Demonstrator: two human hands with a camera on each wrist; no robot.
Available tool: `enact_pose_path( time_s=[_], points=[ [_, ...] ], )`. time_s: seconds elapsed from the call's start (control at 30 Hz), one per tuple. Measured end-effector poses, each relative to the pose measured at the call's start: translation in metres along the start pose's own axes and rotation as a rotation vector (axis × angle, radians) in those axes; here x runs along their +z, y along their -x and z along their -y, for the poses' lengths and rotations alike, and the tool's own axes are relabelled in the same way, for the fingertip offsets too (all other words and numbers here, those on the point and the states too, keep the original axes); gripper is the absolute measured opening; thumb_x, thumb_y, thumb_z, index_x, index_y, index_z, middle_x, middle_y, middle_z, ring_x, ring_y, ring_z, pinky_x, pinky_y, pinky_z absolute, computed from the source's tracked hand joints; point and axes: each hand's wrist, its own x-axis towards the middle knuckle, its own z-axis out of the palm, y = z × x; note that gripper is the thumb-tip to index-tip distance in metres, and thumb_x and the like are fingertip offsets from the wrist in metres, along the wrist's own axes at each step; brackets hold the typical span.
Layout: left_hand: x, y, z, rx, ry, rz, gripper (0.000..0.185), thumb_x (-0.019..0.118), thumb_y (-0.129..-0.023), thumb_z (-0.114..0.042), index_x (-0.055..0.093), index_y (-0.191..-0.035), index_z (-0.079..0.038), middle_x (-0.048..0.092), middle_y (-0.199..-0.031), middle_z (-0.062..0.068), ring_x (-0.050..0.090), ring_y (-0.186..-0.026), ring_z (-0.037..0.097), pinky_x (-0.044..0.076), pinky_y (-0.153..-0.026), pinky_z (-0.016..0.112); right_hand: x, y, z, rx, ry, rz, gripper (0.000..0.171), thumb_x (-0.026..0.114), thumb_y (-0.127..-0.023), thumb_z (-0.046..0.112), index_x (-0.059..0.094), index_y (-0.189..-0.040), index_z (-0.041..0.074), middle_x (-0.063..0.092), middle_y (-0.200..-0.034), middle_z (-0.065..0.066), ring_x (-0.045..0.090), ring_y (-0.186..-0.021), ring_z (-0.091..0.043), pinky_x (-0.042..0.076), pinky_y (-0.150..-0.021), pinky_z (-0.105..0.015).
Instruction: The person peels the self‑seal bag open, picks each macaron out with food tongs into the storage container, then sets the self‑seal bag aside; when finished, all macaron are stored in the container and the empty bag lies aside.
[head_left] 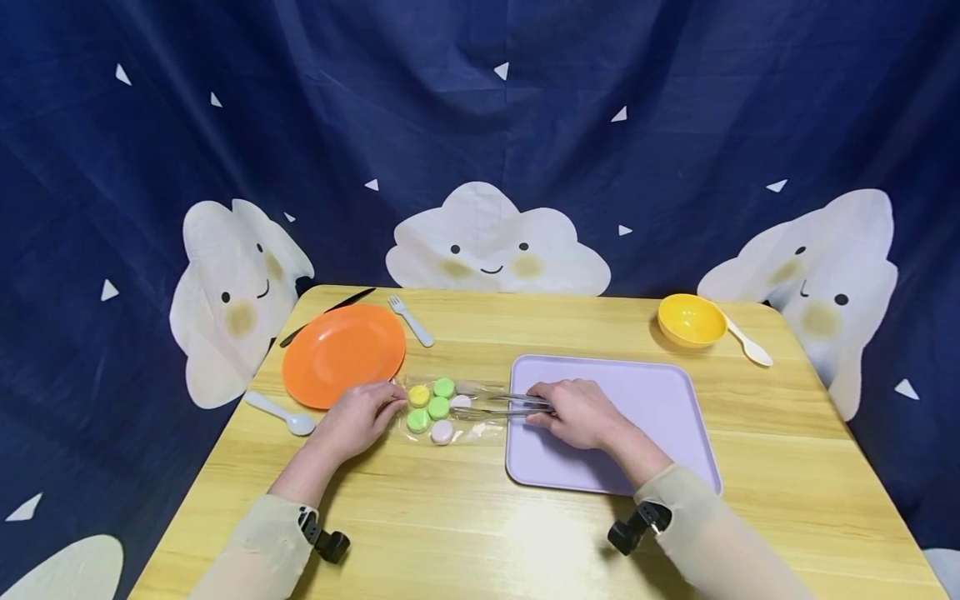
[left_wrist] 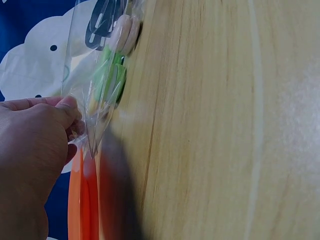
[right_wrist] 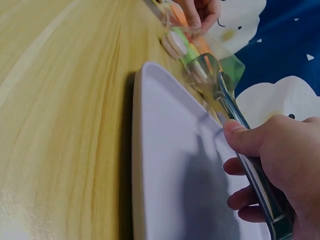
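Left hand pinching clear bag edge beside orange plate, right hand gripping tongs over tray rim

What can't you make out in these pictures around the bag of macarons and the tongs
- Tongs tips: in the head view, too small to tell whether they grip a macaron; in the right wrist view, blurred behind the clear bag.
- Left hand fingertips: hidden behind the hand in the head view.
- Black knife: part hidden behind the orange plate.
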Motion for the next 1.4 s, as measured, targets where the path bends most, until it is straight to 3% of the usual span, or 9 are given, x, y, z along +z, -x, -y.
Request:
enact_pose_path(
  time_s=[0.3,0.83,1.03,1.23,1.4],
  points=[
    [0.001,0.001,0.001,0.013,-0.009,-0.017,0.005,0.077,-0.100,-0.013,0.076,-0.105,-0.014,0.076,-0.103,-0.003,0.073,-0.098,0.019,0.060,-0.090,0.045,-0.006,0.008,-0.002,0.003,0.005,-0.025,0.033,0.077,-0.098,0.039,0.074,-0.121,0.015,0.073,-0.093,0.008,0.070,-0.084,-0.020,0.056,-0.077,-0.048],
    [0.000,0.001,0.002,-0.014,0.010,0.004,0.004,0.076,-0.101,-0.016,0.077,-0.105,-0.016,0.076,-0.107,-0.003,0.073,-0.104,0.019,0.060,-0.094,0.044,-0.045,0.057,-0.029,0.087,0.067,-0.108,0.034,0.079,-0.096,0.037,0.074,-0.122,0.016,0.077,-0.102,0.001,0.074,-0.089,-0.028,0.057,-0.072,-0.052],
    [0.001,0.001,0.002,-0.010,0.013,0.004,0.005,0.076,-0.100,-0.015,0.077,-0.105,-0.016,0.076,-0.106,-0.002,0.073,-0.104,0.020,0.060,-0.094,0.045,-0.059,0.072,-0.045,0.105,0.095,-0.137,0.029,0.081,-0.095,0.034,0.075,-0.116,0.015,0.074,-0.094,0.006,0.073,-0.084,-0.024,0.055,-0.071,-0.050],
    [0.001,0.002,0.003,0.000,0.008,-0.006,0.006,0.077,-0.099,-0.014,0.077,-0.105,-0.015,0.076,-0.104,-0.003,0.073,-0.101,0.019,0.060,-0.092,0.044,-0.066,0.082,-0.057,0.148,0.075,-0.121,0.029,0.079,-0.097,0.032,0.074,-0.118,0.013,0.075,-0.100,0.002,0.072,-0.096,-0.032,0.055,-0.083,-0.058],
    [0.002,0.002,0.002,0.006,0.011,-0.009,0.006,0.077,-0.099,-0.013,0.077,-0.105,-0.015,0.076,-0.104,-0.003,0.073,-0.100,0.019,0.060,-0.092,0.044,-0.064,0.087,-0.064,0.191,0.077,-0.110,0.031,0.078,-0.098,0.034,0.074,-0.120,0.013,0.076,-0.103,0.000,0.071,-0.099,-0.035,0.056,-0.078,-0.059]
  ],
)
